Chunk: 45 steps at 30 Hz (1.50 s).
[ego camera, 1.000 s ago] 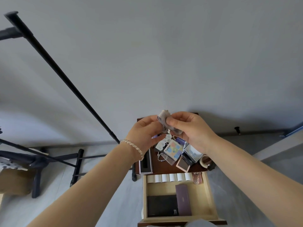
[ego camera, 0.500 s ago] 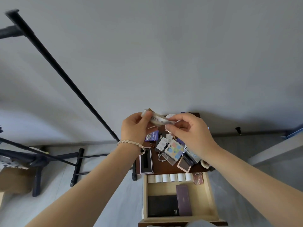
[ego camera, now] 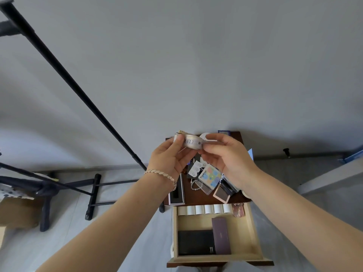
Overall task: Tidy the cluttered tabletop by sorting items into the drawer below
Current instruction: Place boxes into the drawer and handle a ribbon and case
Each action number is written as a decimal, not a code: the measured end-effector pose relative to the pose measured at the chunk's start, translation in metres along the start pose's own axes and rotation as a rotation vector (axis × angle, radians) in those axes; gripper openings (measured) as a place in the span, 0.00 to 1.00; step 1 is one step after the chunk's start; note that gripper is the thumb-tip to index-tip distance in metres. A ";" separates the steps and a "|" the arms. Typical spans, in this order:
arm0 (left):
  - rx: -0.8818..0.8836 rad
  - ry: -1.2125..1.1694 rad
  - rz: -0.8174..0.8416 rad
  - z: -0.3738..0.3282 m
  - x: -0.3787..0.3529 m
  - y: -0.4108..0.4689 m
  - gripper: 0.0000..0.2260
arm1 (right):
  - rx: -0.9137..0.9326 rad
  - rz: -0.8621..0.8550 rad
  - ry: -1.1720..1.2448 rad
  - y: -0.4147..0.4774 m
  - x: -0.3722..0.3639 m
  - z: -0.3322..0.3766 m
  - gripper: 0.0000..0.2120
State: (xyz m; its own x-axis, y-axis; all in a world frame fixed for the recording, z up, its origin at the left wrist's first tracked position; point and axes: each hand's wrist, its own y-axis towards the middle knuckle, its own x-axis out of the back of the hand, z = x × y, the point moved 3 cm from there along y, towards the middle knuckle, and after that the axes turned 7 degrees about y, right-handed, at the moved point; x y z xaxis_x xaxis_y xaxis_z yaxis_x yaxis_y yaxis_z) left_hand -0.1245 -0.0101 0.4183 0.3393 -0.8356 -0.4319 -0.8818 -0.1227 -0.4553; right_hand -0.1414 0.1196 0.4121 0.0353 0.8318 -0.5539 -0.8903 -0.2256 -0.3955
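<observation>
Holding a small pale roll [ego camera: 191,143] up over the back of the dark bench [ego camera: 196,199], the person pinches it from both sides. The left hand [ego camera: 170,160] curls thumb and fingers round its left end, and the right hand [ego camera: 225,154] nips its right edge with the fingertips. Below, the drawer [ego camera: 253,232] stands open, with a black box [ego camera: 194,242] and a purple box [ego camera: 221,235] side by side inside.

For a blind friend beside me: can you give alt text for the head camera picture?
The left hand and right hand pinch a small pale roll over a cluttered dark table; its open drawer below holds boxes.
</observation>
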 end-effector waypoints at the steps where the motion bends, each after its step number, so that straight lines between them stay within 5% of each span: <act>1: 0.041 -0.016 0.018 0.004 0.002 0.002 0.07 | -0.020 -0.009 0.035 0.002 0.000 -0.003 0.09; 7: 0.312 0.076 0.031 0.025 0.026 0.022 0.04 | -0.012 0.120 -0.150 0.006 0.006 -0.026 0.12; 11: 0.478 0.208 0.119 0.047 0.043 0.040 0.07 | 0.058 0.201 -0.619 0.019 0.025 -0.052 0.23; 13: 0.574 0.249 0.159 0.062 0.053 0.052 0.11 | 0.077 0.223 -0.659 0.026 0.033 -0.070 0.24; 18: 0.683 0.327 0.078 0.107 0.092 0.087 0.06 | 0.120 0.029 -0.697 0.057 0.060 -0.121 0.18; 23: 0.457 0.921 -0.083 0.168 0.161 0.143 0.06 | -0.011 -0.082 -0.817 0.111 0.096 -0.193 0.08; 26: 0.300 1.248 -0.260 0.196 0.209 0.172 0.15 | -0.083 -0.136 -0.827 0.138 0.117 -0.235 0.02; 31: 0.374 1.373 -0.342 0.241 0.263 0.222 0.22 | -0.078 -0.207 -0.885 0.173 0.139 -0.294 0.04; 36: 0.378 1.453 -0.275 0.265 0.273 0.235 0.11 | -0.089 -0.193 -0.907 0.185 0.146 -0.323 0.07; 45: 0.188 1.091 -0.273 0.228 0.237 0.196 0.09 | -0.018 -0.322 -0.909 0.182 0.115 -0.302 0.07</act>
State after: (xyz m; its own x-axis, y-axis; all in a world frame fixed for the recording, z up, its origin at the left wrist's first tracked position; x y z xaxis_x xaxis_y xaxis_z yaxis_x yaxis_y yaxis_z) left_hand -0.1425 -0.1101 0.0488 -0.0345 -0.8247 0.5645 -0.7278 -0.3664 -0.5797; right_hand -0.1619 0.0209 0.0550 -0.0957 0.9283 0.3593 -0.8921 0.0802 -0.4447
